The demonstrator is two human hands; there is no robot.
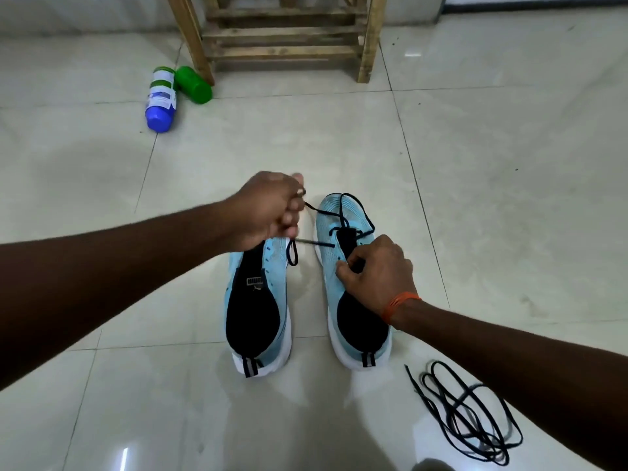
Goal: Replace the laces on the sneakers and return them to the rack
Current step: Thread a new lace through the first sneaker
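The dark lace (356,207) was partly threaded through the front eyelets of the right sneaker (328,220), looping over its toe and running off to our left. The left grip (268,212) was clenched on that lace, pinching it raised above the toe end of the left sneaker (275,270), with a short loop hanging down against that shoe's edge. The right grip (377,270) was curled onto the right sneaker at its eyelet row beside the dark tongue; we could not tell whether a strand of lace also sat between those fingers. An orange thread band (399,305) circled that wrist.

Both pale blue sneakers stood side by side on the tiled floor (509,164), just apart, heels towards us and toes pointing at the rack. A second dark lace (465,413) lay in a loose tangle on the floor near the right sneaker's heel, by our right forearm. The wooden rack (285,39) stood well beyond the shoes against the wall. By its left leg lay a blue and white bottle (161,100) and a green bottle (193,85), touching.
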